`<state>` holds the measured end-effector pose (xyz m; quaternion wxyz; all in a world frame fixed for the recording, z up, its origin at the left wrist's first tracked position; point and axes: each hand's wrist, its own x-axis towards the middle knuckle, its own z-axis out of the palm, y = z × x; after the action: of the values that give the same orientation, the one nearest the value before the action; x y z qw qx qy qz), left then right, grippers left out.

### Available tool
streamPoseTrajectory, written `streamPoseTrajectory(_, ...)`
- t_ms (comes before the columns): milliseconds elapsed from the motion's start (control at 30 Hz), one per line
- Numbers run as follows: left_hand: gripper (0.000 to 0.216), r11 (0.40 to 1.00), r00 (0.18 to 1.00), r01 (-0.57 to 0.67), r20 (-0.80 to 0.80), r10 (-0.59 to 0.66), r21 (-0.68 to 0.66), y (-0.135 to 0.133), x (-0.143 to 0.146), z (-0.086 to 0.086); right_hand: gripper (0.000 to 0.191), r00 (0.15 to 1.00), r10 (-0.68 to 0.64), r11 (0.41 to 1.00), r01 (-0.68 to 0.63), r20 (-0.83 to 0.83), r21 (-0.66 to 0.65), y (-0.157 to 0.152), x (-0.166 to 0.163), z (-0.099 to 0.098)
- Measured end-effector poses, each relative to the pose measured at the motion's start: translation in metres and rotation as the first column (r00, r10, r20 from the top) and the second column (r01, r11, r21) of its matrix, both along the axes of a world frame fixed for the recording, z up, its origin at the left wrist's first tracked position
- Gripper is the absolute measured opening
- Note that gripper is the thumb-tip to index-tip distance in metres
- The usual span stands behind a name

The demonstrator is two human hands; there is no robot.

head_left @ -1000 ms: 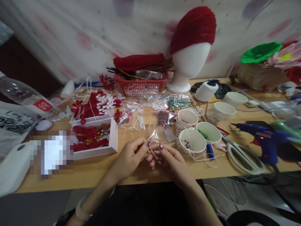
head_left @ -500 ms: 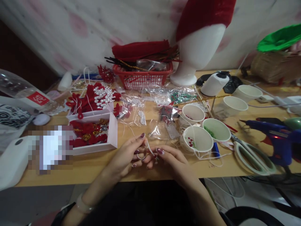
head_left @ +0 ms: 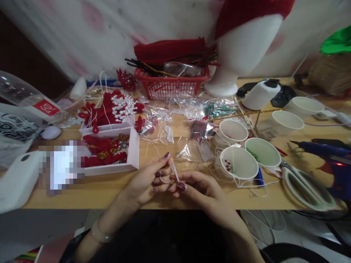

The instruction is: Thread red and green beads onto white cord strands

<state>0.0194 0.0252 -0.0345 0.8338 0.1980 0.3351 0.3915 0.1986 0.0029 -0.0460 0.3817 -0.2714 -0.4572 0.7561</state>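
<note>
My left hand point(head_left: 149, 180) and my right hand point(head_left: 199, 188) meet over the front edge of the wooden table point(head_left: 109, 190). Between their fingertips they pinch a short string of small white beads point(head_left: 174, 171) that stands nearly upright. A loop of white thread point(head_left: 165, 180) hangs round my left fingers. Both hands have their fingers closed on the strand. Just right of my hands stands a white paper cup point(head_left: 236, 162) with red and green beads inside.
A white box point(head_left: 109, 153) of red and gold ornaments lies left of my hands. More paper cups point(head_left: 261, 151), clear bead bags point(head_left: 192, 146), a red basket point(head_left: 171, 86), scissors point(head_left: 307, 182) and a blue glue gun point(head_left: 329, 153) crowd the table. A foam head point(head_left: 241, 51) stands behind.
The view has tilted down and shifted left. My hands drew slightly closer together, and the bead string now stands more upright between my fingertips.
</note>
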Motion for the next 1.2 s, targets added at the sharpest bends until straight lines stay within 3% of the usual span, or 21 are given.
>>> streamPoseTrajectory(500, 0.032, 0.997, 0.998, 0.045, 0.04, -0.042, -0.061, -0.001, -0.002, 0.003, 0.011, 0.989, -0.059, 0.998, 0.053, 0.138, 0.047, -0.001, -0.002, 0.009)
streamPoseTrajectory(1200, 0.03, 0.996, 0.997, 0.056, 0.063, -0.051, -0.069, -0.002, -0.001, 0.004, 0.011, 0.987, -0.08, 0.996, 0.072, 0.141, 0.06, -0.001, -0.001, 0.009)
